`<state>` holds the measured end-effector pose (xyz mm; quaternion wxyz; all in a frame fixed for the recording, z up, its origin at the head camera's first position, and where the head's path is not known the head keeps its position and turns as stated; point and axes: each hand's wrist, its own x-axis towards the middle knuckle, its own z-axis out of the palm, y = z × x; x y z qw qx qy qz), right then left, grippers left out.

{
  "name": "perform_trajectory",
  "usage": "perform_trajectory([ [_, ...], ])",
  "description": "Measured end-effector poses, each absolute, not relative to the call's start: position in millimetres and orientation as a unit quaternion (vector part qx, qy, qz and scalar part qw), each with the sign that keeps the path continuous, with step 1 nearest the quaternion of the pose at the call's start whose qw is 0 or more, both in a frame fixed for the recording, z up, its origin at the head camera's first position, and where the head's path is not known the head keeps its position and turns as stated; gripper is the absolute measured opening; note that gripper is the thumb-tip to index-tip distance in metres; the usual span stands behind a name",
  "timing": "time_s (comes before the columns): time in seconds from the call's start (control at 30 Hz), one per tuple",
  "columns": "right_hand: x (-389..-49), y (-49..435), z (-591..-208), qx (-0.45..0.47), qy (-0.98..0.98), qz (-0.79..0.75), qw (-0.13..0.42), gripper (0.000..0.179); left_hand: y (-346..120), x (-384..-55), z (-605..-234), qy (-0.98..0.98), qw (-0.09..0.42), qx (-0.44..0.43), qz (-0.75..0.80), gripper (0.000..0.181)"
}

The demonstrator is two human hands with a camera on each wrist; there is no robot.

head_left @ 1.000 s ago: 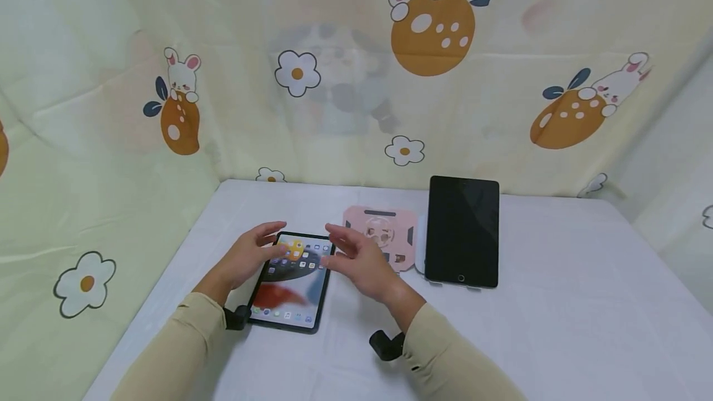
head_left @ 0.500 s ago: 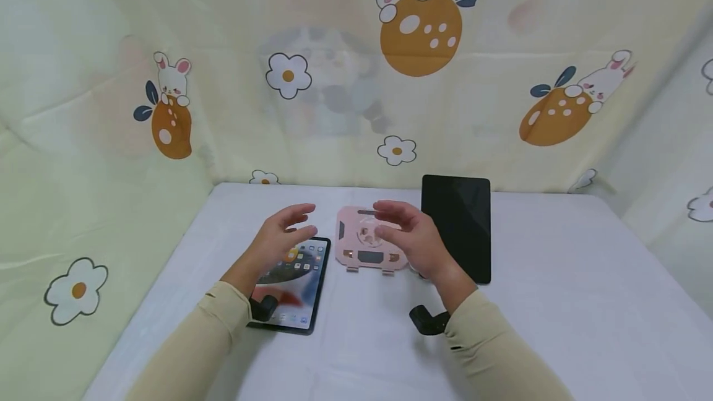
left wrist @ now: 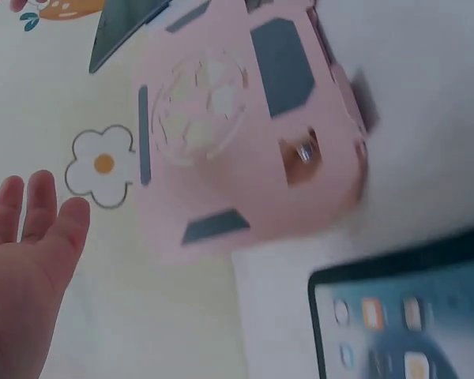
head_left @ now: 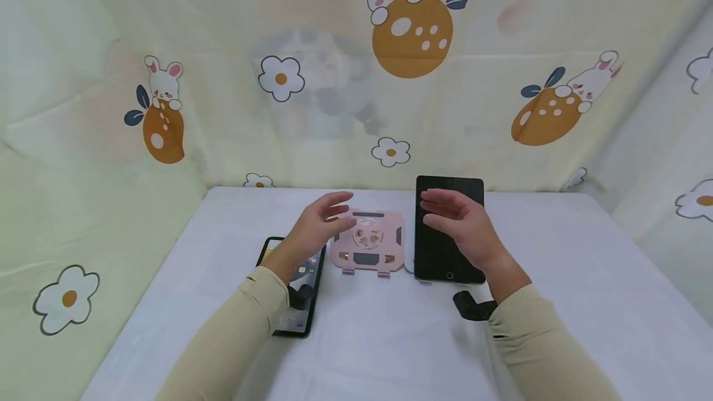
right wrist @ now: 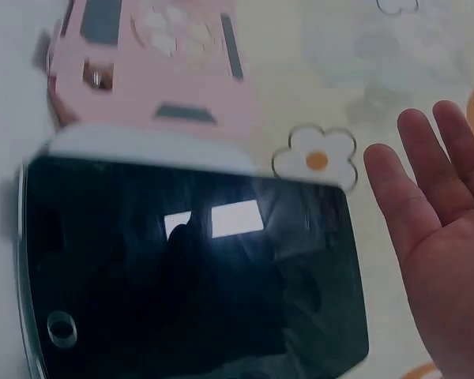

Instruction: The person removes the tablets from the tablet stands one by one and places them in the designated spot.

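My left hand (head_left: 320,224) hovers with relaxed fingers at the left side of a pink stand (head_left: 390,234) with grey pads and a round cutout. My right hand (head_left: 465,224) is raised in front of a dark-screened tablet (head_left: 431,252), its fingers loosely extended and holding nothing. That tablet (right wrist: 197,260) leans upright and has a round home button at its lower edge. Under my left forearm lies a second tablet (head_left: 303,314) with its screen lit and app icons showing, partly hidden by the wrist. In the left wrist view the pink stand (left wrist: 221,189) is beside the fingers.
A white table (head_left: 390,339) carries everything. Behind it hangs a cream curtain (head_left: 223,110) printed with rabbits and flowers. A pale stand part (head_left: 409,246) shows at the dark tablet's left edge. Each wrist wears a black camera mount, such as the right camera mount (head_left: 473,307).
Both hands have moved right from the lit tablet: the left to the pink stand, the right to the dark tablet. The head view has shifted slightly; the tablets and stand stay in place.
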<state>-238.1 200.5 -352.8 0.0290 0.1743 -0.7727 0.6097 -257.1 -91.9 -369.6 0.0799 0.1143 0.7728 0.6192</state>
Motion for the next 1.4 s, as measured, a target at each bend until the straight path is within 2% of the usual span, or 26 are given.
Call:
perform_trajectory([
  [0.3,-238.6,247.6,-355.0,0.152,-0.795,0.584,0.06,0.046,-57.6,-269.4,-368.9,0.76,0.102,0.148,0.624,0.056],
  [0.6,-241.4,280.7,-361.1,0.121,-0.805,0.576,0.073,0.047,-30.4,-278.3,-370.2,0.767,0.107,0.144,0.615,0.054],
  [0.77,-247.0,293.2,-368.2,0.092,-0.812,0.572,0.067,0.049,-16.5,-282.5,-374.5,0.754,0.125,0.15,0.628,0.051],
  [1.03,-252.1,310.4,-378.9,0.062,-0.819,0.567,0.059,0.053,3.1,-291.7,-378.5,0.738,0.13,0.167,0.64,0.058],
  [1.27,-259.8,318.8,-390.5,0.059,-0.782,0.619,0.047,0.042,15.5,-297.3,-377.6,0.74,0.137,0.159,0.638,0.059],
  [1.4,-265.7,317.8,-395.0,0.062,-0.771,0.633,0.035,0.044,21.0,-298.6,-376.6,0.755,0.133,0.15,0.624,0.058],
])
